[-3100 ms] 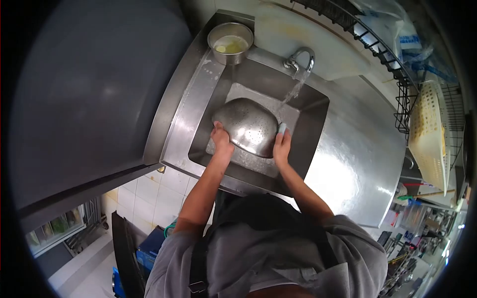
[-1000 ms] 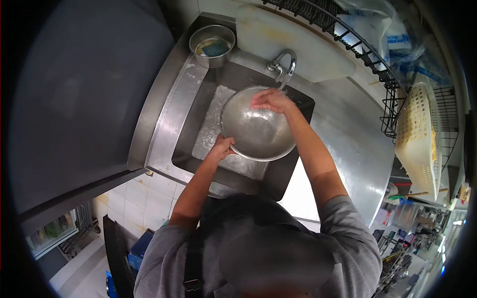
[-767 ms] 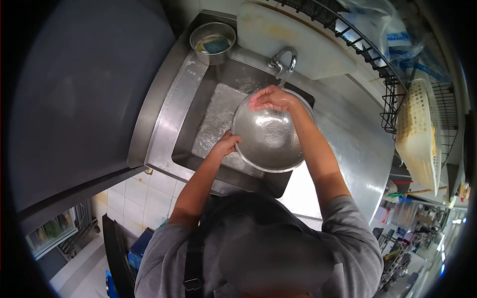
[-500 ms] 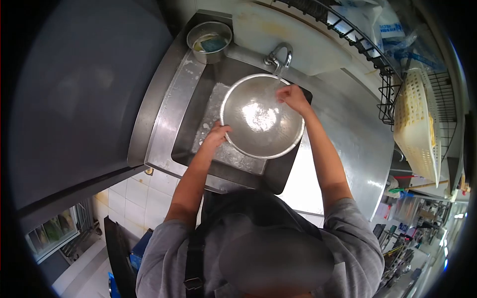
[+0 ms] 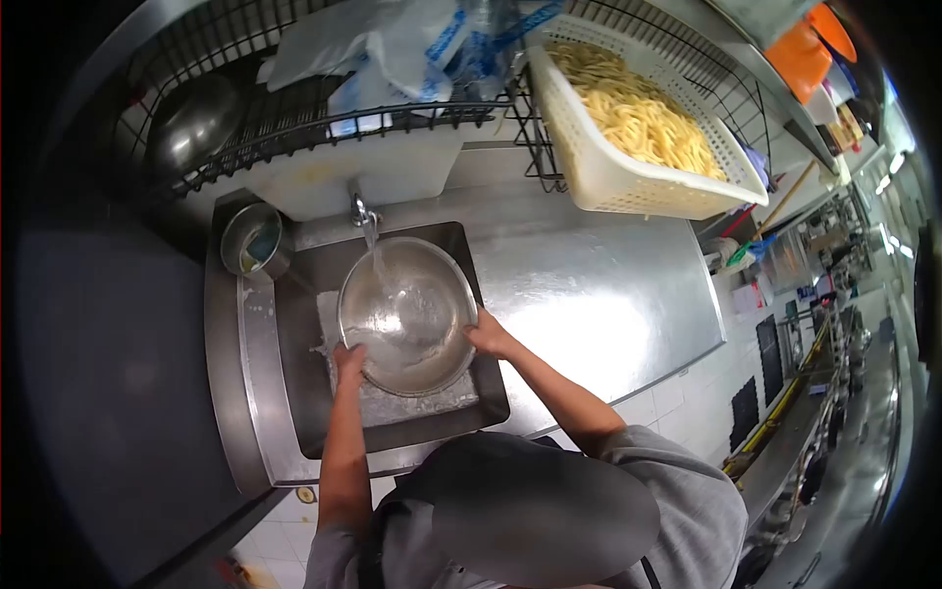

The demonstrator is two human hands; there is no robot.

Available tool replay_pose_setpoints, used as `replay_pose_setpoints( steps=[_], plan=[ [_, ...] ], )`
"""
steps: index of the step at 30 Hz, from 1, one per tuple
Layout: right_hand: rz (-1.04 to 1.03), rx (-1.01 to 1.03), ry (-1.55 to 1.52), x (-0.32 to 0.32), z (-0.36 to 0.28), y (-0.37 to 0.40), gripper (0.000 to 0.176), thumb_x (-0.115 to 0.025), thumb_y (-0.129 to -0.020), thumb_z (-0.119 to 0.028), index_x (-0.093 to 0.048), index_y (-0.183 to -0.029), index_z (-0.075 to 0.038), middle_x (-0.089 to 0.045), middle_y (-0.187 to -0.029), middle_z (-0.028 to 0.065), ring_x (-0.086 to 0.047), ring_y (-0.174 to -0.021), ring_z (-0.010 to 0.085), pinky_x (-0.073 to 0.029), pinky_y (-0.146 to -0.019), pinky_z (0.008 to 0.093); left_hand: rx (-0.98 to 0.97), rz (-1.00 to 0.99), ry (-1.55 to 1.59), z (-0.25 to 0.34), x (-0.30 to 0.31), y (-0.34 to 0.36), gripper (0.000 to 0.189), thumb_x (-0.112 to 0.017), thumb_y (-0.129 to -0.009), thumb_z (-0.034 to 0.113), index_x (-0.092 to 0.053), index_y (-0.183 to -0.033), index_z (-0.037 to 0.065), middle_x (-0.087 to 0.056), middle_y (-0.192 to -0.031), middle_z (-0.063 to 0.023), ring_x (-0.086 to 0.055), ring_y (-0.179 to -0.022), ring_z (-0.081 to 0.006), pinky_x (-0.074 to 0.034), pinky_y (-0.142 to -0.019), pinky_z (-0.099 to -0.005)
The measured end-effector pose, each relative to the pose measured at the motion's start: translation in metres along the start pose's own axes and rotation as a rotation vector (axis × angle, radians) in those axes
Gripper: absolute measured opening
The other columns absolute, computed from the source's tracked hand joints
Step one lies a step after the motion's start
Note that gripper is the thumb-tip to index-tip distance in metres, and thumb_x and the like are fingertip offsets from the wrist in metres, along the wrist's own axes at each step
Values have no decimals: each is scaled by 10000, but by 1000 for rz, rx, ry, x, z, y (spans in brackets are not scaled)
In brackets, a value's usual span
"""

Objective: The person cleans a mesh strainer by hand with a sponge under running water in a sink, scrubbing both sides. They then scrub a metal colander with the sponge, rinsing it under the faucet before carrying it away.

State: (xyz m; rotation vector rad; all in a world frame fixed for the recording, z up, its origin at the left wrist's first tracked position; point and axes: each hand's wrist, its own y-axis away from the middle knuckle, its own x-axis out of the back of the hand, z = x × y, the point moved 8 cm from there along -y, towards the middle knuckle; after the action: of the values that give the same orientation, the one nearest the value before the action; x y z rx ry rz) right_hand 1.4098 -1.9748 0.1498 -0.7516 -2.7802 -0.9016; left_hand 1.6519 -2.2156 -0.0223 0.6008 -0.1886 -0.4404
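A wide round metal bowl (image 5: 417, 358) sits in the sink (image 5: 294, 368), under the faucet (image 5: 363, 211). Water streams from the spout into it, and some water shows inside. My left hand (image 5: 349, 361) grips the rim at the bowl's near left, thumb over the edge. On the right side of the rim, my right hand (image 5: 485, 334) is closed on it as well. The undersides of both hands' fingers are hidden by the bowl.
A small metal pot (image 5: 252, 242) with a sponge stands at the sink's back left corner. Metal counter (image 5: 608, 265) extends right. Above hang a black wire rack (image 5: 285, 137) with plastic bags and a white perforated basket (image 5: 628, 182) of yellow noodles.
My right hand has come out from over the bowl's inside and taken hold of its right rim. My left hand still holds the left rim. The camera view has turned, showing more rack and basket.
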Motion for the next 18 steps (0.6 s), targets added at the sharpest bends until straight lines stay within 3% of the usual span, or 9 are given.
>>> replay_pose_setpoints(
  steps=[2,4,5,7,9,11,13,16,18],
  plan=[
    [197,176,42,18,12,11,631,-537,-813,-71,-355,-1414,-11,-628,-1119,261,-671,-980,339,-551,-814,395,-432,194,-359,25,-23,-33,405,-642,-769,34,-574,-1169,13,-676,-1053,-215,-664,-947,-409,-524,-831,-448],
    [405,330,-5,39,19,30,633,-528,-797,-51,-362,-1407,-5,-600,-1199,289,-606,-1123,379,-464,-986,420,-570,241,-426,92,-67,-12,351,-632,-789,73,-590,-1128,-6,-678,-1022,-247,-652,-980,-417,-509,-834,-444],
    [374,235,-88,51,34,31,624,-527,-791,-36,-381,-1396,-1,-603,-1209,255,-589,-1156,346,-463,-993,413,-705,244,-506,134,-90,10,279,-613,-818,106,-620,-1070,-14,-685,-979,-240,-662,-949,-402,-502,-798,-442],
    [335,222,-246,69,49,33,595,-524,-791,-22,-403,-1371,26,-615,-1185,229,-593,-1135,324,-469,-986,397,-897,92,-442,167,-126,-12,220,-579,-852,117,-648,-999,-32,-686,-889,-240,-672,-867,-401,-496,-722,-437],
    [296,191,-361,72,40,35,563,-519,-802,-15,-416,-1353,43,-616,-1167,220,-611,-1087,310,-508,-919,393,-655,17,-356,193,-134,-10,201,-566,-872,124,-668,-917,-42,-675,-824,-252,-663,-796,-420,-483,-672,-439],
    [256,158,-424,68,29,40,530,-512,-816,-9,-428,-1335,55,-613,-1157,219,-630,-1042,302,-544,-848,395,-676,80,-453,216,-121,2,207,-581,-876,139,-681,-879,-42,-671,-783,-253,-674,-756,-389,-493,-678,-451],
    [215,133,-437,56,22,36,494,-500,-832,-4,-439,-1318,62,-606,-1155,228,-649,-998,302,-576,-773,403,-752,232,-683,216,-107,-9,258,-612,-866,162,-676,-1042,-15,-679,-839,-262,-682,-723,-324,-511,-706,-448],
    [191,43,-711,46,29,25,409,-475,-847,23,-467,-1254,69,-601,-1104,206,-669,-921,333,-611,-710,463,-947,166,-953,242,-106,58,386,-626,-859,160,-608,-1212,4,-701,-866,-221,-685,-683,-257,-540,-629,-416],
    [95,-36,-770,39,43,8,440,-489,-835,31,-442,-1271,63,-598,-1075,198,-666,-922,334,-610,-695,455,-527,-184,-679,225,-78,56,475,-625,-867,159,-519,-1304,5,-697,-907,-199,-691,-670,-251,-539,-556,-375]
  ],
)
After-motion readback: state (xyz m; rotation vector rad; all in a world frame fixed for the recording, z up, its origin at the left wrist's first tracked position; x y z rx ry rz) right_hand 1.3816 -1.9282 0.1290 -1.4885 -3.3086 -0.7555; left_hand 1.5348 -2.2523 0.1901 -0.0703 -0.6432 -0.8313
